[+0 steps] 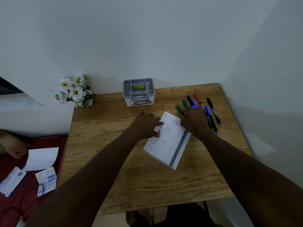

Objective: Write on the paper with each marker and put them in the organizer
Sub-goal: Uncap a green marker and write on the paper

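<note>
Pressing rectangular paper [170, 141] onto grained table [147, 185].

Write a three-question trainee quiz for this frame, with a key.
1. True or false: the left hand presses flat on the paper.
2. Where do the loose markers lie? A) left of the paper B) right of the paper C) on top of the paper
3. Fill in: the gray organizer stands at the ____ edge of the table, by the wall.
Key: 1 true; 2 B; 3 back.
</note>
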The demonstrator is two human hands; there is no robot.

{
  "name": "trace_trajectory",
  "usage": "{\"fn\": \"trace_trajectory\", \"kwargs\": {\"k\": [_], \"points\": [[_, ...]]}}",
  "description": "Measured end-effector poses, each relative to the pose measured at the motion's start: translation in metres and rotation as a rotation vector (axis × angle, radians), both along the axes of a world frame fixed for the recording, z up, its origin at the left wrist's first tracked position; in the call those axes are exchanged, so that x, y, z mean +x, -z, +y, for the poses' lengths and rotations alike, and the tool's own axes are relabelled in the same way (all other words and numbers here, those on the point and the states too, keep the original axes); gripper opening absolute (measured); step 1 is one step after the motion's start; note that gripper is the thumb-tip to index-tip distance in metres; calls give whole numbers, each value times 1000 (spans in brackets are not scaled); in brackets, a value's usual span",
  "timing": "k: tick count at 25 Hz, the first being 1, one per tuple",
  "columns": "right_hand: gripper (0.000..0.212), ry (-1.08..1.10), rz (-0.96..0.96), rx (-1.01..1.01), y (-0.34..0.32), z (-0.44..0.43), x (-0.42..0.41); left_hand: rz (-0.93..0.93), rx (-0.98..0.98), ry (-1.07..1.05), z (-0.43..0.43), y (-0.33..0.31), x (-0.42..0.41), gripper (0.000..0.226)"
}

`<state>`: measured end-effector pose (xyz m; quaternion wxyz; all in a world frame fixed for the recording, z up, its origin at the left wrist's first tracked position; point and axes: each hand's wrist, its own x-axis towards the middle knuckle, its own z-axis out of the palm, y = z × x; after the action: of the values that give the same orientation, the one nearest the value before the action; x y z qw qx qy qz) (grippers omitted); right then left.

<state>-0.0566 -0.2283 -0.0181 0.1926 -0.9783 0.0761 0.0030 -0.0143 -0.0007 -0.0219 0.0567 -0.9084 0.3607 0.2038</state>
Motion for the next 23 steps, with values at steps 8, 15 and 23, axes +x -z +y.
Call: {"fn": "trace_trajectory", "kwargs": {"k": [8,15,23], "points": [[15,-70,35,570,-2,7,4,-70,-509,-300,11,-17,-21,71],[30,286,98,1352,-23,27,-8,-65,-579,-217,-4,-11,-21,14],[50,358,498,1050,-25,44,-1,47,-740,-171,-15,-5,-22,12]]}}
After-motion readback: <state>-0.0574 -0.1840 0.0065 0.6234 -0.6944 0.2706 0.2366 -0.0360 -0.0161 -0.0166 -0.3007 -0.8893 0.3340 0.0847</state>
